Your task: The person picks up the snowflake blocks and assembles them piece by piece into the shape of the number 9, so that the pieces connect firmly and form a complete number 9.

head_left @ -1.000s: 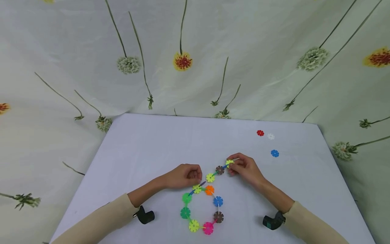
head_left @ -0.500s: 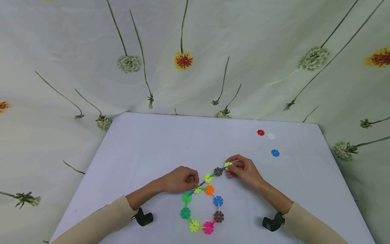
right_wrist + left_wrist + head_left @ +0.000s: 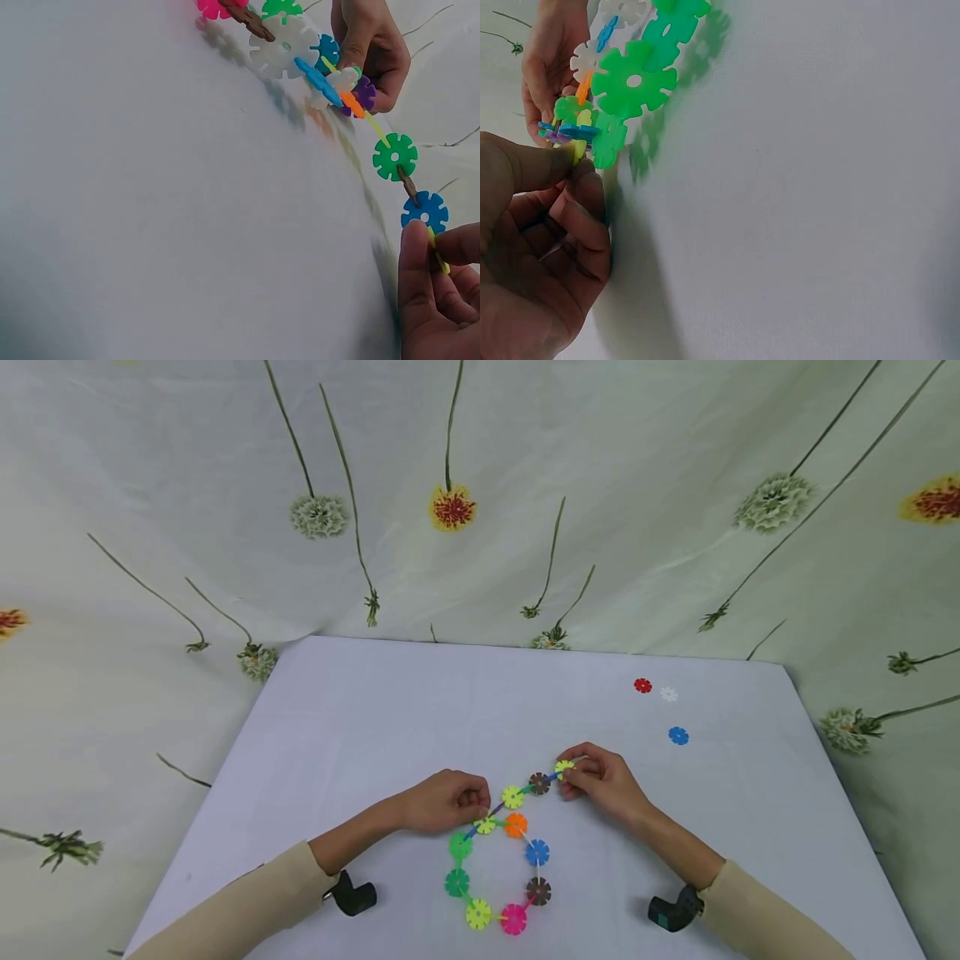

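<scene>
A closed ring of slotted plastic snowflake discs (image 3: 513,919) lies on the white table, with flat discs linked by edge-on ones. At its top my left hand (image 3: 446,802) pinches a yellow disc (image 3: 579,152) between thumb and fingers. A short chain runs up and right from there: a purple disc (image 3: 365,93), a yellow disc (image 3: 513,797), a brown disc (image 3: 539,783), then the end yellow disc (image 3: 565,768). My right hand (image 3: 603,781) pinches that end disc. In the head view the chain meets the purple disc; how deep the slots engage is too small to tell.
Three loose discs lie at the table's back right: red (image 3: 642,686), white (image 3: 669,694) and blue (image 3: 678,736). A flower-printed cloth (image 3: 480,527) hangs behind the table (image 3: 360,710). A black wrist camera (image 3: 354,896) sits under each sleeve.
The chain in my right hand has shifted left and slightly down, and its lower yellow disc now meets the purple disc. My left hand has shifted slightly left and down.
</scene>
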A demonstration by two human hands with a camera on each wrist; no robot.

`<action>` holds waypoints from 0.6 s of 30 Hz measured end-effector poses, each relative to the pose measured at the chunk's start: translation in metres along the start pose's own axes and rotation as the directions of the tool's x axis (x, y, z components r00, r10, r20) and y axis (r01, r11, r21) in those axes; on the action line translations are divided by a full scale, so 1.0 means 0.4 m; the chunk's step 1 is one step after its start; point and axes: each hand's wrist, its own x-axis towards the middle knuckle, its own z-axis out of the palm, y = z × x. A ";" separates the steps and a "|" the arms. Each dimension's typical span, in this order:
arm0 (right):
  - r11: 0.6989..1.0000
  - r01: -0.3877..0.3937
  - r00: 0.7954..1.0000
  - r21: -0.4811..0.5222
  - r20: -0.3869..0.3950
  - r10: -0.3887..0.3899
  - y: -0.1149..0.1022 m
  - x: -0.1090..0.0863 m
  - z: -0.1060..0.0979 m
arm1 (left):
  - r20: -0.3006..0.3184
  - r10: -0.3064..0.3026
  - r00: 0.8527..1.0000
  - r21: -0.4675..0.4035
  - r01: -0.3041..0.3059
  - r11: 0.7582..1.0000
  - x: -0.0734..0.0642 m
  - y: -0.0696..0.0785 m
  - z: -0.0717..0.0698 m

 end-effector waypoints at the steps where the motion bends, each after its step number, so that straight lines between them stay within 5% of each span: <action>1: 1.000 -0.004 1.000 0.004 0.001 0.004 0.000 0.000 0.000 | 0.001 -0.001 1.000 -0.007 0.001 1.000 0.000 -0.003 0.000; 18: 0.998 -0.002 1.000 0.063 0.024 0.000 0.002 -0.013 -0.005 | 0.005 -0.001 1.000 -0.151 0.002 0.989 -0.012 -0.018 -0.009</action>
